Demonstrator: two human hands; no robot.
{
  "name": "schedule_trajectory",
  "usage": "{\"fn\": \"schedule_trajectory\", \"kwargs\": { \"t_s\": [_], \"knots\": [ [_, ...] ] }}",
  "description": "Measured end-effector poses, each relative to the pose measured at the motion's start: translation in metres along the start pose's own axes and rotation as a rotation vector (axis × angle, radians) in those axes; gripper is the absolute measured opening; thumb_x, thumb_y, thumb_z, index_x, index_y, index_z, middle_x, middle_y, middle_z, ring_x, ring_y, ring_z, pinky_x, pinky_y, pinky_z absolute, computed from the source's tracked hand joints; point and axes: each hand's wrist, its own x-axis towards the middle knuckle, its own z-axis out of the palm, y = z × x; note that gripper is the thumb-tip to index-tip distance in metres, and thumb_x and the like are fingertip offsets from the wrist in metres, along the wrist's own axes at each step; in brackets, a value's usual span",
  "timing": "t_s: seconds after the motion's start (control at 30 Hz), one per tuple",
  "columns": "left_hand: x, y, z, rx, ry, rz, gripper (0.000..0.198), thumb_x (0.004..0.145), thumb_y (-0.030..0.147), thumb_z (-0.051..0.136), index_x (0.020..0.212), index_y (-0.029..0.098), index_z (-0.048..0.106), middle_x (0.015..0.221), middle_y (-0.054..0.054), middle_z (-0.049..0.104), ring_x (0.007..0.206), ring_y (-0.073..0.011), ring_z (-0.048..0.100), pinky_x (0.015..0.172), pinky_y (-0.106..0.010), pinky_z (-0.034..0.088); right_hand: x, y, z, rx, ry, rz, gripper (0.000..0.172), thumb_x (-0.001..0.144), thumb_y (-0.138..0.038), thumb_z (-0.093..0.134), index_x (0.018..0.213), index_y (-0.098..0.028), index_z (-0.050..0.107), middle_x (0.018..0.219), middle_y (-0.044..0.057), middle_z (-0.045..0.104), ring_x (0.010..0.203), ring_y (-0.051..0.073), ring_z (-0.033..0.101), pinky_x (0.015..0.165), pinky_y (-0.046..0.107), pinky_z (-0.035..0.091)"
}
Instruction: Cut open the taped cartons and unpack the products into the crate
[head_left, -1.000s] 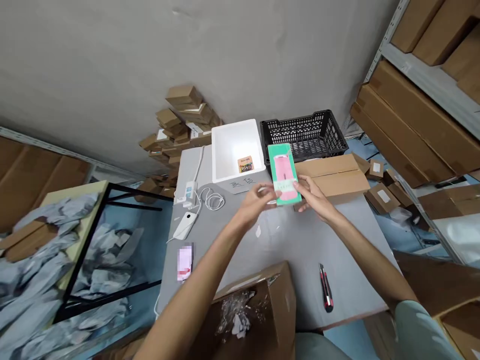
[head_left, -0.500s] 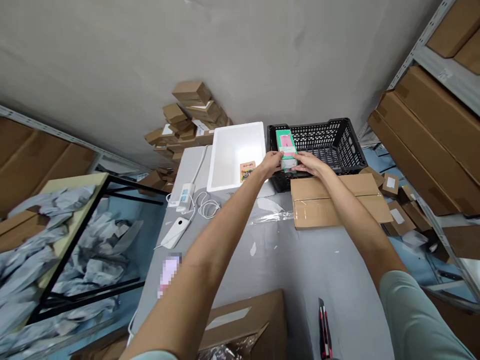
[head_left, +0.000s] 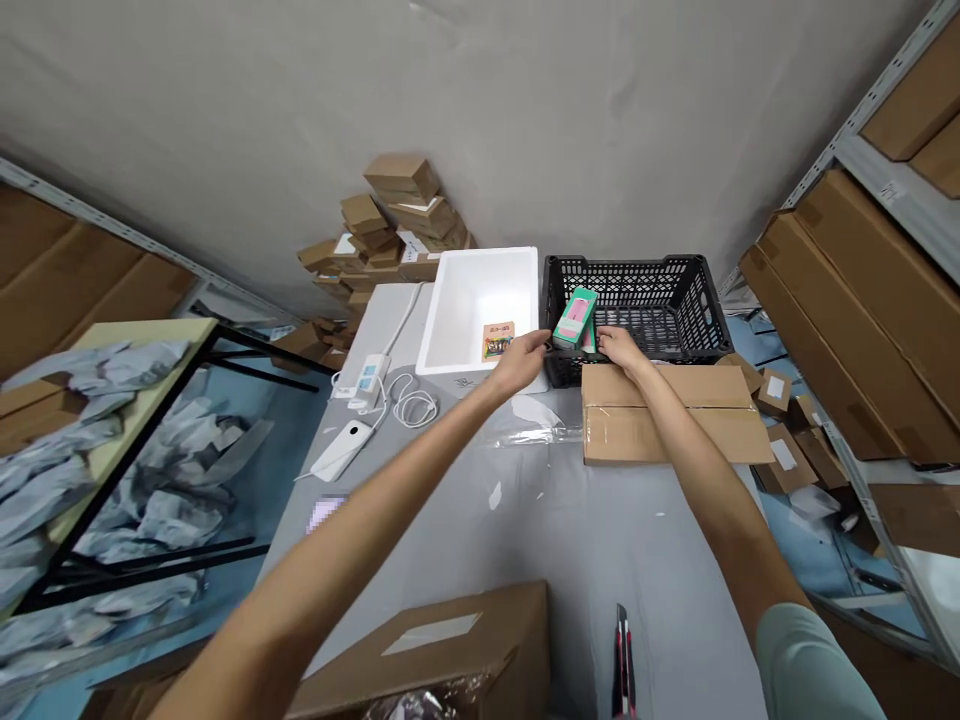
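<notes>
A green box with a pink front (head_left: 575,316) lies tilted inside the black plastic crate (head_left: 637,357), at its left end. Part of a second green-and-pink box (head_left: 589,338) shows beneath it. My left hand (head_left: 523,361) reaches over the crate's near left corner, fingers stretched towards the tilted box's lower edge; I cannot tell whether they touch it. Just right of the boxes, my right hand (head_left: 619,347) is over the near rim with its fingers loosely bent and apart from the upper box.
A white foam box (head_left: 442,320) holding a small printed packet (head_left: 498,341) adjoins the crate. Before the crate lies a flat cardboard box (head_left: 675,430). Nearer are a utility knife (head_left: 622,665) and a brown carton (head_left: 450,635). A power strip (head_left: 369,380) and cables lie left.
The green-and-pink box has gone from upright between both hands to lying tilted in the crate. My hands have moved apart, the right one slightly rightward. The view has shifted a little.
</notes>
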Motion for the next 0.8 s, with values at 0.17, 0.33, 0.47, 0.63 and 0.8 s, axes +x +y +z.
{"fn": "schedule_trajectory", "kwargs": {
  "t_s": [0.17,0.33,0.47,0.63,0.8],
  "knots": [
    [-0.158,0.001,-0.098,0.178,0.123,0.021,0.04,0.093,0.049,0.08,0.123,0.023,0.085,0.148,-0.015,0.081,0.151,-0.0387,0.069,0.133,-0.047,0.051,-0.147,0.006,-0.042,-0.05,-0.011,-0.216,0.035,0.096,-0.051,0.081,0.12,-0.025,0.086,0.143,0.011,0.084,0.136,0.03,0.076,0.126,0.053,0.056],
    [-0.331,-0.043,-0.186,0.344,0.413,-0.172,0.066,0.094,0.071,0.072,0.136,0.021,0.079,0.152,-0.014,0.079,0.15,-0.0398,0.069,0.136,-0.052,0.049,-0.331,0.055,-0.055,-0.11,-0.145,-0.015,0.059,0.098,-0.077,0.08,0.133,-0.029,0.085,0.147,0.014,0.083,0.135,0.036,0.077,0.12,0.057,0.06],
    [-0.455,-0.1,-0.221,0.394,0.615,-0.46,0.062,0.097,0.066,0.066,0.133,0.016,0.076,0.159,-0.018,0.075,0.155,-0.041,0.065,0.14,-0.056,0.043,-0.432,0.129,-0.038,-0.154,-0.25,0.347,0.084,0.076,-0.096,0.086,0.125,-0.027,0.085,0.14,0.018,0.084,0.131,0.04,0.079,0.114,0.06,0.063],
    [-0.556,-0.162,-0.202,-0.094,0.565,-0.826,0.073,0.09,0.085,0.062,0.116,0.019,0.081,0.137,-0.024,0.084,0.15,-0.0428,0.071,0.135,-0.057,0.048,-0.508,0.201,-0.003,-0.162,-0.328,0.689,0.094,0.072,-0.099,0.084,0.135,-0.03,0.08,0.145,0.018,0.081,0.129,0.039,0.081,0.108,0.059,0.067],
    [-0.592,-0.185,-0.175,-0.439,0.498,-0.72,0.083,0.082,0.093,0.069,0.117,0.019,0.085,0.126,-0.018,0.089,0.13,-0.0426,0.081,0.123,-0.054,0.059,-0.533,0.195,0.026,-0.132,-0.393,0.653,0.079,0.09,-0.094,0.073,0.137,-0.031,0.08,0.151,0.011,0.081,0.121,0.034,0.085,0.101,0.052,0.073]
  ]
}}
